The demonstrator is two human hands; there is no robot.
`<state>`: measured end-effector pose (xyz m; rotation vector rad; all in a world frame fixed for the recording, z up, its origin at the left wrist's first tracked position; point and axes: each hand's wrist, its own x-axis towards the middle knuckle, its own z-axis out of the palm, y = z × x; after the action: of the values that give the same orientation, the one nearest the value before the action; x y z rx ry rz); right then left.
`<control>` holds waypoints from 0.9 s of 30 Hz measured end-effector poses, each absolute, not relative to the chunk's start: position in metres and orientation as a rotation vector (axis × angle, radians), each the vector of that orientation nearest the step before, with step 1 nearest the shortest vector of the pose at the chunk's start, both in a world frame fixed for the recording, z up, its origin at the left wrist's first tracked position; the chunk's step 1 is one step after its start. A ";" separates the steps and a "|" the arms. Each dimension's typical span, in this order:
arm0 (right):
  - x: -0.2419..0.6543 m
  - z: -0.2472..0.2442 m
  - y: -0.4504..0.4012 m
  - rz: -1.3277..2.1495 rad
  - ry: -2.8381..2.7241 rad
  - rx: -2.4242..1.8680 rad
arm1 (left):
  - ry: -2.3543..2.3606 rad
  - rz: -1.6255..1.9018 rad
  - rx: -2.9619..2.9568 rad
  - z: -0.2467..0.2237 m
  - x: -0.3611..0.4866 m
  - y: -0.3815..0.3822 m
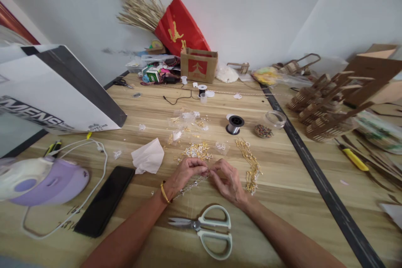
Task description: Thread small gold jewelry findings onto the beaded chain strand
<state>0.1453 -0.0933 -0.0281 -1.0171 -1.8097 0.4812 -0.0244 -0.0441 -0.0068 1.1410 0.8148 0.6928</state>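
Note:
My left hand [189,172] and my right hand [228,179] meet fingertip to fingertip over the middle of the table. Between them is one end of a silvery beaded chain [194,185], which trails down beneath my left hand towards the wrist. The left thumb and forefinger are pinched at that end. My right fingers pinch close by, but what they hold is too small to make out. Just beyond the fingertips lies a pile of gold and silver charms [195,150]. Gold chains [250,163] lie to the right, and white-handled scissors [207,228] rest nearer to me.
A black phone [105,201], a tissue [148,155] and a purple-and-white device [50,181] with a cable are on the left. Behind the charms stands a wire spool [235,125], with a bead dish [264,130] beside it. Wooden baskets [323,111] and a yellow-handled tool [354,158] are at right.

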 end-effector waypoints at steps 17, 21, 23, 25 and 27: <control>0.145 -0.026 -0.094 0.474 -1.815 -1.011 | 0.840 0.735 1.111 -0.016 -0.026 -0.042; 0.145 -0.025 -0.094 0.483 -1.813 -1.017 | 0.851 0.737 1.119 -0.017 -0.026 -0.042; 0.145 -0.025 -0.094 0.491 -1.818 -1.010 | 0.851 0.735 1.123 -0.017 -0.026 -0.042; 0.145 -0.025 -0.094 0.497 -1.819 -1.003 | 0.850 0.736 1.122 -0.019 -0.026 -0.042; 0.145 -0.025 -0.094 0.494 -1.818 -1.006 | 0.846 0.736 1.114 -0.020 -0.026 -0.042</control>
<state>0.1450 -0.0942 -0.0254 -1.0055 -1.8180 0.4941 -0.0257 -0.0415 -0.0197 1.1138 0.8463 0.7359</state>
